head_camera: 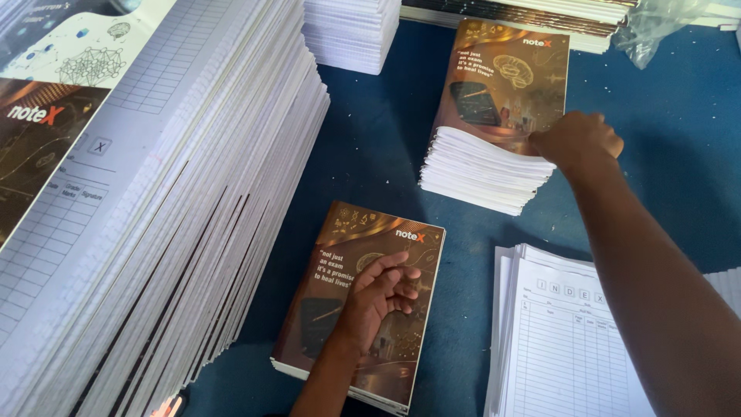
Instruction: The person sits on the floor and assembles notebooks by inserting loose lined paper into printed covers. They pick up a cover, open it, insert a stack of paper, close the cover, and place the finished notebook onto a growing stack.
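Note:
My left hand [378,297] lies flat, fingers loosely spread, on the brown glossy cover of a thin notebook [340,255] lying on the blue table. My right hand [577,140] reaches forward to a thicker stack of brown-covered notebooks [482,154] farther back. Its fingers curl over the stack's near right corner, gripping the top notebook's edge. The white page edges of that stack show below the cover.
A tall slanted pile of open cover sheets and white pages [154,216] fills the left. A stack of white ruled index sheets [563,340] lies at the lower right. More white page stacks [351,31] and clear plastic wrap [656,27] sit at the back on the blue table [679,154].

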Demonstrator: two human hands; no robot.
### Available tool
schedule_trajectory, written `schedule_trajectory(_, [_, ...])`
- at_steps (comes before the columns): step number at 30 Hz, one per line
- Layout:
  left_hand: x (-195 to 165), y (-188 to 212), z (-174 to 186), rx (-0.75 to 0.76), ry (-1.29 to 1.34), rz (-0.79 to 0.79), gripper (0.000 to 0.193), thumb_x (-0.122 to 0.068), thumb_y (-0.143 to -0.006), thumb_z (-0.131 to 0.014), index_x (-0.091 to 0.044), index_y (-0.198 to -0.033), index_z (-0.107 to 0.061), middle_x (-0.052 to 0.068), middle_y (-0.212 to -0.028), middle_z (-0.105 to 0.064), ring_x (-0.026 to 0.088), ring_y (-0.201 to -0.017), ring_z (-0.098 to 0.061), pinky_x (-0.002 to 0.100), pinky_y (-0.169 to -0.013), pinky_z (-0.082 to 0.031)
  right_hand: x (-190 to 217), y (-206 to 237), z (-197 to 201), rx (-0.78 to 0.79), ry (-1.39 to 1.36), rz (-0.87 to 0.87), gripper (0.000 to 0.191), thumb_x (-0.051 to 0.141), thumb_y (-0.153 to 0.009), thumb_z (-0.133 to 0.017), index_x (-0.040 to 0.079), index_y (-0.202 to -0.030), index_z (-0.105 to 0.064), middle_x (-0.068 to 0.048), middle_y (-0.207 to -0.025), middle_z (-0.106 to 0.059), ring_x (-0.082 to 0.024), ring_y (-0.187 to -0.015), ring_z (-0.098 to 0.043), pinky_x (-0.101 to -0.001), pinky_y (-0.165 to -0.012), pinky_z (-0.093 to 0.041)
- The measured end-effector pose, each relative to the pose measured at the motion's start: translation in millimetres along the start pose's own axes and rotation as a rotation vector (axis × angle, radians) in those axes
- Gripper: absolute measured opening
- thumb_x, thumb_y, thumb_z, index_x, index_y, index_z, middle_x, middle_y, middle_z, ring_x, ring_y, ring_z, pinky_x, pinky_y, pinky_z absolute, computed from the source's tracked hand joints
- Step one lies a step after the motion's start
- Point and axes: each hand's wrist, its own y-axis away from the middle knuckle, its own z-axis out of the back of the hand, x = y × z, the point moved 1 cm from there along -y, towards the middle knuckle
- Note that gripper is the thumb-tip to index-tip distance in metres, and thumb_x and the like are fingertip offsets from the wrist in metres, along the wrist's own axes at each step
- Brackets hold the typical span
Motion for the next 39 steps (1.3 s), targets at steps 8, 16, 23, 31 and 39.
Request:
schedule_trajectory(8, [-5, 5, -2, -0.035, -0.045, 0.016, 0.048, -0.026, -0.094, -0.06, -0.004, -0.136, -0.058, 0.012, -0.114, -0.073, 0.018, -0.089, -0.069, 0.034, -0.078, -0.056, 15, -8, -35, -0.055, 0.111, 0.477, 0.048, 0.022, -0.103, -0.054, 0.039, -0.147, -0.057, -0.016, -0.146, -0.053, -0.04, -0.128, -0.058, -0.0539, -0.104, -0.049])
schedule_trajectory(16, [-5, -8, -14, -0.12, -0.189, 0.076, 0.05, -0.025, -0.093, -0.065, 0.002, -0.134, -0.059, 0.014, -0.11, -0.073, 0.016, -0.083, -0.07, 0.03, -0.069, -0.059, 14, -21, -45, -0.186, 0.205, 0.567, 0.042, 0.046, -0.095, -0.065, 0.035, -0.135, -0.066, -0.016, -0.143, -0.05, -0.035, -0.141, -0.04, -0.0644, -0.106, -0.036])
schedule_trajectory(23, [-30, -72, -43, -0.125, -0.643, -0.07, 0.028, -0.033, -0.101, -0.06, -0.006, -0.099, -0.065, 0.008, -0.077, -0.064, 0.014, -0.064, -0.062, 0.03, -0.058, -0.055, 3, -21, -59, -0.22, 0.03, 0.609, 0.039, 0.043, -0.097, -0.063, 0.033, -0.134, -0.068, -0.017, -0.144, -0.05, -0.04, -0.143, -0.035, -0.0623, -0.106, -0.039])
schedule_trajectory(31, [-95, -277, -123, -0.372, -1.69, -0.734, 0.03, -0.018, -0.087, -0.07, -0.011, -0.115, -0.068, 0.009, -0.121, -0.067, 0.032, -0.119, -0.059, 0.053, -0.094, -0.049, -2, -32, -71, -0.28, 0.012, 0.635, 0.034, 0.034, -0.099, -0.06, 0.031, -0.132, -0.07, -0.015, -0.136, -0.053, -0.038, -0.131, -0.043, -0.0599, -0.101, -0.043])
schedule_trajectory(39, [-83, -335, -123, -0.222, -1.97, -0.587, 0.064, -0.04, -0.097, -0.051, -0.011, -0.153, -0.036, 0.014, -0.163, -0.023, 0.029, -0.152, -0.016, 0.057, -0.119, -0.02, -5, -31, -71, -0.288, -0.012, 0.654, 0.036, 0.033, -0.093, -0.065, 0.03, -0.129, -0.072, -0.011, -0.125, -0.057, -0.035, -0.123, -0.047, -0.0548, -0.1, -0.044])
